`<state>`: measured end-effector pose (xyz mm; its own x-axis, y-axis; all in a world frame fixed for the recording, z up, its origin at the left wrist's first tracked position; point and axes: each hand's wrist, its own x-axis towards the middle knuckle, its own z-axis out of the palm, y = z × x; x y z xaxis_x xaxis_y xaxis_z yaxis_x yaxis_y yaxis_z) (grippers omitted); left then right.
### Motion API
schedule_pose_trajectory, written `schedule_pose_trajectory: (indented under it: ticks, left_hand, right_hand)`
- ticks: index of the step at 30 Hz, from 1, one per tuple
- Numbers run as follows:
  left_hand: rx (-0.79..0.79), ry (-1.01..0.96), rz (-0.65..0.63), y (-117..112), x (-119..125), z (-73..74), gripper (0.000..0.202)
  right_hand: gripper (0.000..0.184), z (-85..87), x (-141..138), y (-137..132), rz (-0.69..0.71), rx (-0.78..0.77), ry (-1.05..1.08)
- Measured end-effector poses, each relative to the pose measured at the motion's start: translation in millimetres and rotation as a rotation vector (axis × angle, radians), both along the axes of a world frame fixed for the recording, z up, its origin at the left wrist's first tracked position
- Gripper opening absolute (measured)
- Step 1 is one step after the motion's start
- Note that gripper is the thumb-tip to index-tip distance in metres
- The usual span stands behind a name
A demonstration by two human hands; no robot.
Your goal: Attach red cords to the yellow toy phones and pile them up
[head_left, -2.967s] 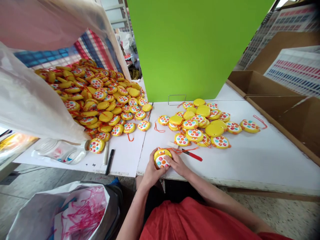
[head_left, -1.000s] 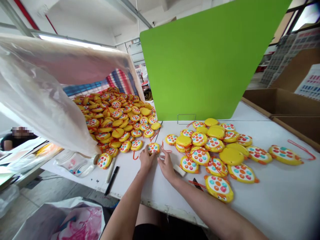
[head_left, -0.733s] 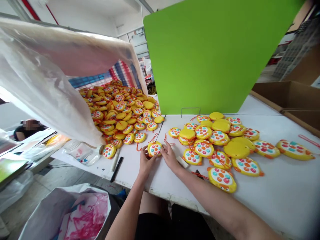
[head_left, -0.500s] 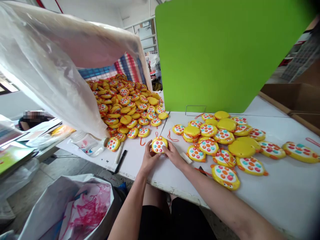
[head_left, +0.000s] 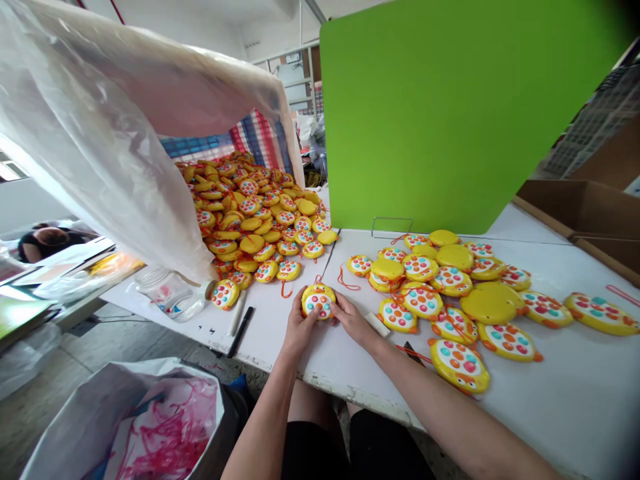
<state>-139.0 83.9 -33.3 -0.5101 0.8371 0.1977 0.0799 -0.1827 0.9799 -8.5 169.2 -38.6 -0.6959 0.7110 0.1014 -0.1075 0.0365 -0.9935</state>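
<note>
I hold one round yellow toy point(head_left: 318, 302) with coloured buttons between both hands near the front of the white table point(head_left: 550, 393). My left hand point(head_left: 299, 325) grips its left side, fingers curled round it. My right hand point(head_left: 351, 317) grips its right side. A red cord trails from the toy's top. A big heap of the same toys point(head_left: 250, 213) spills from a clear plastic bag point(head_left: 100, 147) at the left. A smaller spread of toys point(head_left: 440, 287) lies to the right of my hands.
A green board point(head_left: 450, 113) stands upright at the back. A black pen point(head_left: 241, 322) and a white marker point(head_left: 236, 305) lie left of my hands. Cardboard boxes point(head_left: 585, 213) sit at the right. A bag of pink cord scraps point(head_left: 150, 427) stands below the table. Another person's head point(head_left: 47, 238) shows at far left.
Both hands reached out to the edge of the left heap, took one toy, and drew it back toward me. The camera view also tilted up and shifted.
</note>
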Motion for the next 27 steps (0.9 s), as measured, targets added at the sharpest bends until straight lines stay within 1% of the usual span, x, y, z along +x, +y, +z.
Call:
schedule_pose_trajectory:
  ticks: [2, 4, 5, 6, 7, 8, 9, 11, 12, 13, 14, 16, 18, 20, 23, 25, 27]
  left_hand:
    - [-0.008, -0.018, 0.084, 5.1, -4.3, 2.4, 0.066]
    - [-0.008, -0.003, 0.152, 15.5, -8.5, 10.1, 0.072]
    - [-0.003, 0.043, 0.157, 22.6, -10.0, 15.7, 0.074]
    - [-0.002, 0.117, 0.132, 30.9, -10.7, 21.9, 0.074]
    - [-0.008, 0.202, 0.071, 39.9, -10.7, 28.3, 0.073]
    - [-0.020, 0.278, -0.020, 49.3, -10.4, 34.2, 0.072]
    - [-0.037, 0.336, -0.130, 59.1, -10.1, 39.3, 0.070]
    - [-0.074, 0.405, -0.321, 79.3, -11.6, 45.8, 0.065]
    - [-0.085, 0.448, -0.362, 90.0, -14.3, 47.0, 0.062]
    - [-0.098, 0.535, -0.350, 101.4, -18.7, 47.1, 0.057]
    - [-0.116, 0.657, -0.299, 113.5, -24.6, 46.5, 0.053]
    - [-0.164, 0.909, -0.165, 140.3, -39.9, 44.5, 0.045]
    - [-0.218, 1.068, -0.078, 170.6, -57.1, 43.6, 0.043]
    - [-0.275, 1.124, -0.043, 203.3, -72.6, 45.3, 0.044]
    - [-0.388, 1.193, 0.020, 254.5, -90.8, 51.5, 0.045]
    - [-0.470, 1.217, 0.067, 287.8, -100.1, 55.7, 0.046]
    - [-0.545, 1.232, 0.101, 317.9, -107.7, 57.6, 0.049]
  right_hand:
    - [0.050, -0.8, -0.6, -1.3, 0.045, 0.009, -0.001]
    - [0.053, -1.5, -1.8, -3.4, 0.077, 0.082, -0.044]
    - [0.056, -1.6, -2.7, -4.3, 0.076, 0.143, -0.072]
    - [0.059, -1.8, -3.8, -5.0, 0.059, 0.207, -0.100]
    - [0.062, -2.1, -5.0, -5.2, 0.028, 0.261, -0.125]
    - [0.066, -2.6, -6.2, -4.9, -0.011, 0.289, -0.144]
    - [0.070, -3.5, -7.5, -4.1, -0.051, 0.283, -0.156]
    - [0.078, -6.0, -9.7, -1.9, -0.104, 0.203, -0.160]
    - [0.080, -7.5, -10.7, -0.9, -0.103, 0.168, -0.159]
    - [0.080, -8.8, -11.5, -0.3, -0.093, 0.160, -0.159]
    - [0.079, -9.9, -12.1, -0.1, -0.084, 0.176, -0.162]
    - [0.075, -10.3, -13.1, -1.2, -0.086, 0.256, -0.182]
    - [0.072, -8.2, -13.4, -3.2, -0.095, 0.334, -0.199]
    - [0.065, -3.9, -13.1, -4.6, -0.074, 0.378, -0.225]
    - [0.057, 1.5, -12.6, -4.5, -0.032, 0.419, -0.263]
    - [0.056, 0.3, -14.0, -2.5, -0.017, 0.446, -0.284]
    - [0.056, -6.9, -17.8, 0.5, 0.011, 0.492, -0.314]
